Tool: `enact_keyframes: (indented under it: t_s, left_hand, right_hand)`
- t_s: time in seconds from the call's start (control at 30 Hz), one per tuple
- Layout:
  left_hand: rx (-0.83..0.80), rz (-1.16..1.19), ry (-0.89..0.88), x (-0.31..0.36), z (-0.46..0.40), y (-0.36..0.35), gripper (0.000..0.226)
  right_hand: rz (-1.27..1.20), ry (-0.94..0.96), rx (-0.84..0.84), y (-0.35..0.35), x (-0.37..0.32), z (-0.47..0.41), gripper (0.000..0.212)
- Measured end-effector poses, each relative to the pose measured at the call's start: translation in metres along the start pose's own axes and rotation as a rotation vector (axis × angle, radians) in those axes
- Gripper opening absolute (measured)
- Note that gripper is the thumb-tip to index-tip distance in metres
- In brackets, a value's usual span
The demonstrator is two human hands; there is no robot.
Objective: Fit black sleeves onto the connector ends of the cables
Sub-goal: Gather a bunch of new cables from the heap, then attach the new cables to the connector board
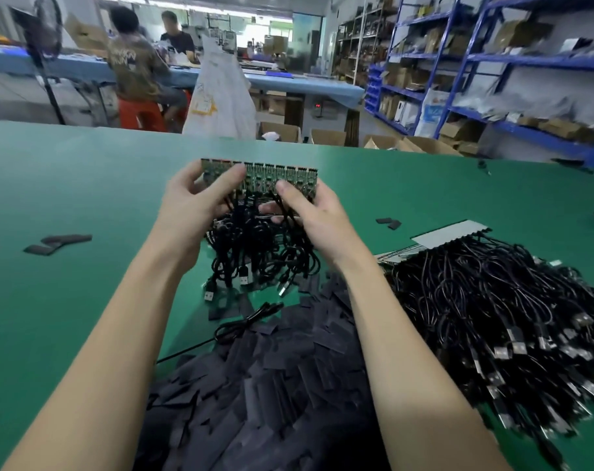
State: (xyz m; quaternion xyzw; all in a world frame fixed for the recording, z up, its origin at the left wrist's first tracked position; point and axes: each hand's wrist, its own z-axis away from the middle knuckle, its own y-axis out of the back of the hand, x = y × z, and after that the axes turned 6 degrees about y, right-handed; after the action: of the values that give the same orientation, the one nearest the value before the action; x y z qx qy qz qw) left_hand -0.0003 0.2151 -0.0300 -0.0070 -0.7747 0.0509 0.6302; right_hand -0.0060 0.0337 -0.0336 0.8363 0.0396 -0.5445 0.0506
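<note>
I see a green counter [85,185] filling most of my view, with a workshop behind it: blue shelving [492,62] stacked with boxes at the right, and 2 people [136,62] at a far blue bench at the left.

Next in size, a heap of black sleeves [272,385] spreads over the near edge of the counter between my forearms. To its right lies a large pile of black cables [509,317], their metal USB plugs fanned toward the near right; at the pile's far end the cables run up to a pale panel strip [452,232].

In the middle, both hands hold up a green strip of small circuit boards [275,176] above the counter, with a bundle of black cables [258,246] hanging from it down to the surface, its USB plugs resting just beyond the sleeve heap. My left hand [193,205] has its grip closed on the strip's left end, fingers curled over the front. My right hand [312,212] has its grip closed on the right part, thumb on the front among the cables.

A single loose cable [244,324] lies on the far edge of the sleeve heap. A few stray sleeves [57,243] sit well to the left, and 2 more [389,222] to the right, near the pale strip.
</note>
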Motion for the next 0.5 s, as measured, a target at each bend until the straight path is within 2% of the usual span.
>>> enact_keyframes:
  t_s: [0.03, 0.07, 0.13, 0.17, 0.2, 0.27, 0.3, 0.4, 0.5]
  left_hand:
    - [-0.014, -0.006, 0.005, -0.004, 0.003, 0.004, 0.031]
    - [-0.034, -0.009, 0.025, -0.004, 0.004, 0.008, 0.029]
    - [-0.076, -0.037, 0.077, 0.002, 0.006, 0.015, 0.038]
    - [-0.098, -0.06, 0.103, 0.006, 0.007, 0.019, 0.041]
    - [-0.123, -0.089, 0.129, 0.009, 0.008, 0.022, 0.041]
    - [-0.153, -0.172, 0.186, 0.012, 0.012, 0.028, 0.037]
    - [-0.164, -0.216, 0.223, 0.012, 0.014, 0.031, 0.035]
    - [-0.264, -0.299, 0.345, 0.013, 0.021, 0.036, 0.03]
    - [-0.275, -0.39, 0.341, 0.021, 0.024, 0.04, 0.032]
  right_hand:
    - [-0.005, -0.012, 0.01, 0.002, 0.002, 0.003, 0.01]
    - [-0.015, -0.022, 0.028, 0.002, 0.003, 0.006, 0.02]
    - [-0.012, -0.071, 0.071, 0.004, 0.004, 0.013, 0.063]
    - [-0.013, -0.089, 0.084, 0.005, 0.005, 0.016, 0.07]
    - [-0.015, -0.092, 0.094, 0.007, 0.008, 0.017, 0.059]
    - [-0.045, -0.116, 0.074, 0.011, 0.015, 0.021, 0.018]
    - [-0.053, -0.138, 0.061, 0.012, 0.019, 0.025, 0.014]
    - [-0.054, -0.254, 0.026, 0.01, 0.023, 0.034, 0.025]
    - [-0.098, -0.327, 0.03, 0.009, 0.023, 0.038, 0.03]
